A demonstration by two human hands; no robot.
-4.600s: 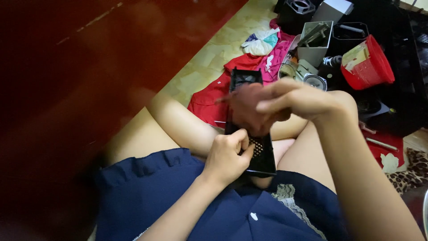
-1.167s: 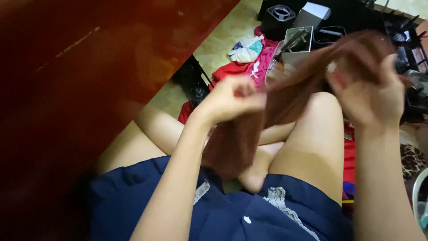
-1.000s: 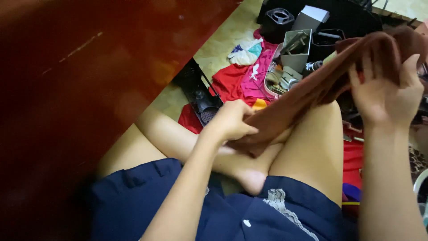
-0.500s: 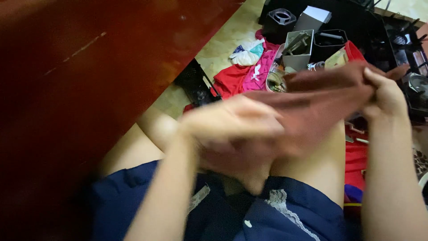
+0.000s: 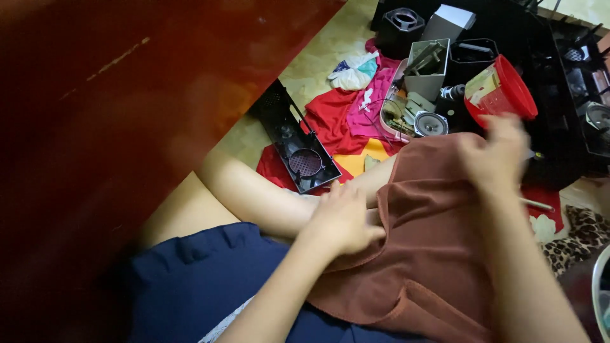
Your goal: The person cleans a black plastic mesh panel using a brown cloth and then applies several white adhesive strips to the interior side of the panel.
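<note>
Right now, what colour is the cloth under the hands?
Plain reddish brown cloth, seen in the head view.

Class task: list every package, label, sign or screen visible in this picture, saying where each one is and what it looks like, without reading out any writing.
White and grey cardboard box: top of the floor clutter, rectangular, pale lid.
Open grey-green box: just below it, upright, holding tools.
Yellowish paper label: tucked inside the red plastic bucket, beyond the blurred right hand.
No signs or screens.

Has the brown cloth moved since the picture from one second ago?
Yes. The brown cloth came down: it was held up near the red bucket and now lies spread over the lap.
</note>
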